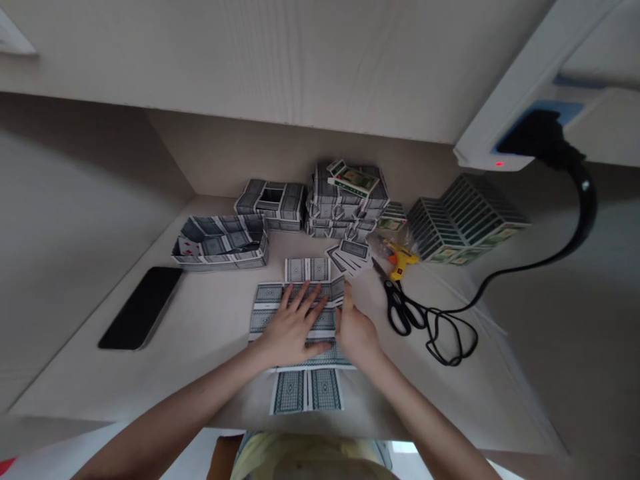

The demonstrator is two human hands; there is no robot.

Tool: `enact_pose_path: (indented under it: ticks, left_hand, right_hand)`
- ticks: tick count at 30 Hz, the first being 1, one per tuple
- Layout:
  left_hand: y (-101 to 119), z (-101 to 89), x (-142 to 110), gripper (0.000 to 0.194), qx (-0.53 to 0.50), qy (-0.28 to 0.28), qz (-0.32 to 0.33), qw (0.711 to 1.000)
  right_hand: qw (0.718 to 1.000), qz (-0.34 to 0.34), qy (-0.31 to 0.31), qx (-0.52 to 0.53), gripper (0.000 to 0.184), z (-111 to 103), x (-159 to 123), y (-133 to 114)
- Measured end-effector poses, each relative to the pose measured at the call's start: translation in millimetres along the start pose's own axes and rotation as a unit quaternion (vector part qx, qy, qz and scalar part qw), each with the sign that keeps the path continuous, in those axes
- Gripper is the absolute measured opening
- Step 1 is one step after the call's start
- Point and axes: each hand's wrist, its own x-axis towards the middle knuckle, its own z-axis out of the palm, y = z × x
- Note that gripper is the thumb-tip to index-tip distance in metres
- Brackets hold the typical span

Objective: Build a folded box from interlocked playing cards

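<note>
A flat panel of joined playing cards [265,321], grey patterned backs up, lies on the desk before me. My left hand [293,327] rests on it with fingers spread, pressing it down. At the panel's right edge, my right hand [356,327] has its fingers curled around a raised card [338,289], which tilts up from the panel. The index finger lies along that card; the fingertips underneath are hidden. Two-card flaps extend from the far side [307,270] and the near side [307,391] of the panel.
Loose cards [350,255] lie beyond the panel. To the right are black scissors [400,313], a yellow glue gun [401,260] with a looping cord, and stacked card packs [465,220]. Card-built boxes [345,207] and an open card tray [225,260] stand behind; a phone [143,308] lies left.
</note>
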Motion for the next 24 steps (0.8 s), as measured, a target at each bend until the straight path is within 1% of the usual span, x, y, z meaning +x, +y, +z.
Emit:
enact_pose_path:
  ticks: [2, 6, 8, 10, 11, 12, 15, 17, 19, 22, 24]
  left_hand:
    - [-0.1, -0.2, -0.1, 0.081, 0.000, -0.004, 0.000, 1.000]
    - [0.6, -1.9, -0.3, 0.080, 0.006, -0.011, 0.002, 1.000]
    - [0.8, -2.5, -0.4, 0.080, 0.006, -0.009, 0.002, 1.000]
    - [0.5, -2.4, -0.7, 0.080, 0.002, -0.005, 0.002, 1.000]
    - [0.2, -2.2, -0.8, 0.080, 0.001, -0.003, 0.002, 1.000]
    - [-0.3, -1.8, -0.9, 0.080, -0.001, -0.001, 0.002, 1.000]
    - [-1.2, -1.0, -0.9, 0.080, -0.004, 0.000, 0.002, 1.000]
    - [-1.3, -0.9, -0.7, 0.079, -0.005, 0.000, 0.001, 1.000]
    - [-1.0, -1.0, -0.5, 0.079, -0.005, -0.001, 0.001, 1.000]
    - [-0.4, -1.4, -0.4, 0.081, -0.006, -0.003, 0.001, 1.000]
    - [-0.1, -1.7, -0.5, 0.081, -0.005, -0.003, 0.001, 1.000]
  right_hand:
    - [0.998, -0.025, -0.025, -0.049, 0.069, -1.8, -2.0, -15.3]
    - [0.990, -0.025, -0.021, -0.135, 0.064, -3.4, -1.7, -40.6]
    - [0.988, -0.035, -0.037, -0.144, 0.066, -5.3, 0.9, -42.3]
    - [0.989, -0.048, -0.064, -0.124, 0.073, -9.6, 5.8, -33.8]
    - [0.991, -0.055, -0.074, -0.100, 0.073, -12.4, 9.0, -26.4]
    - [0.993, -0.054, -0.078, -0.067, 0.066, -15.3, 12.5, -17.8]
    - [0.997, 0.001, -0.074, -0.007, 0.041, -21.3, 22.6, 5.3]
    - [0.997, 0.016, -0.075, 0.005, 0.031, -21.3, 26.5, 11.2]
    - [0.998, 0.005, -0.064, -0.013, 0.026, -18.7, 27.1, 6.6]
    - [0.995, -0.044, -0.044, -0.078, 0.024, -14.0, 24.1, -13.7]
    - [0.991, -0.052, -0.035, -0.119, 0.024, -12.6, 22.1, -27.8]
